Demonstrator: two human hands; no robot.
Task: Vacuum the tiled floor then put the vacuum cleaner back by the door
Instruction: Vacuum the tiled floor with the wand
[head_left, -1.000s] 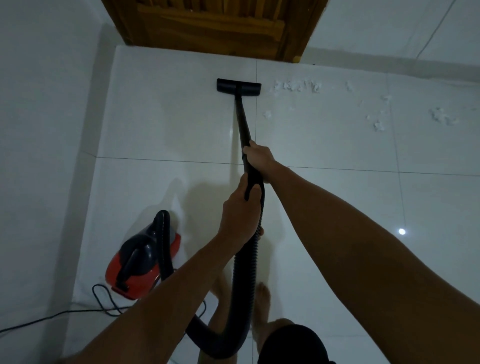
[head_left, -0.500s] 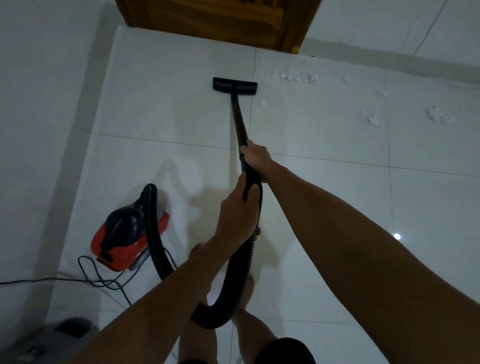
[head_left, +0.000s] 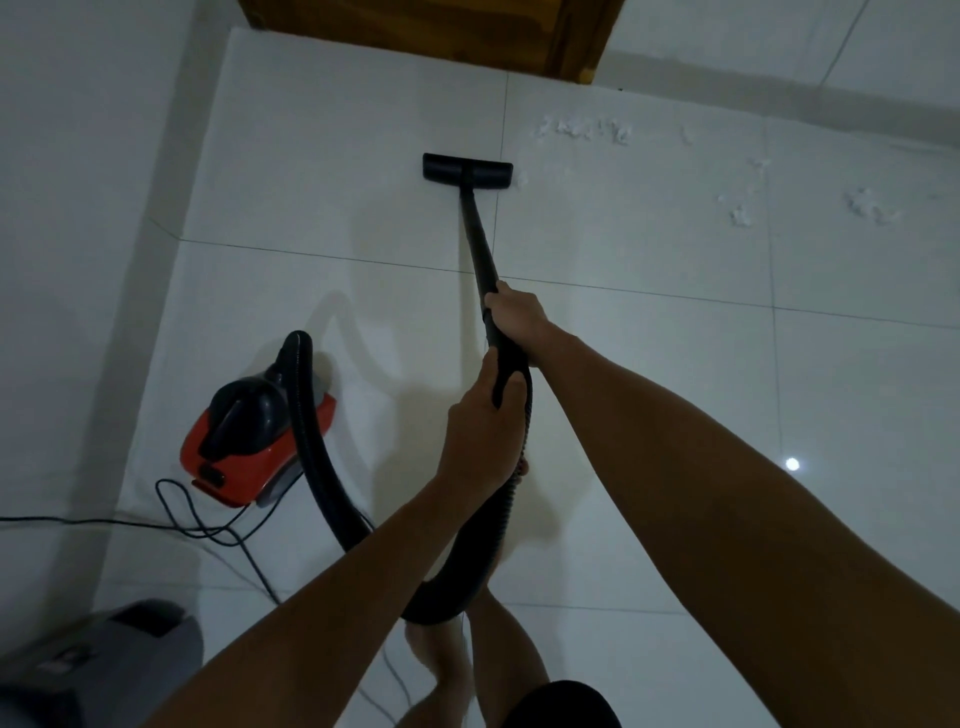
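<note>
A black vacuum wand (head_left: 477, 239) runs from my hands to a flat black floor nozzle (head_left: 467, 171) resting on the white tiled floor (head_left: 649, 364). My right hand (head_left: 517, 312) grips the wand higher up; my left hand (head_left: 480, 431) grips its handle end where the ribbed black hose (head_left: 322, 467) begins. The hose loops down past my legs and back up to the red and black vacuum cleaner body (head_left: 254, 441) at the left. White fluff (head_left: 584, 130) lies scattered to the right of the nozzle. A wooden door (head_left: 426, 31) stands at the top.
A black power cord (head_left: 208, 525) trails left from the vacuum body across the floor. A grey object (head_left: 104, 660) sits at the bottom left. White walls close the left side and the far right. My bare feet (head_left: 441, 654) stand below the hose loop.
The nozzle has been pulled back from the door toward me. The view has shifted, so the vacuum body and cord sit higher in frame and the grey object shows more.
</note>
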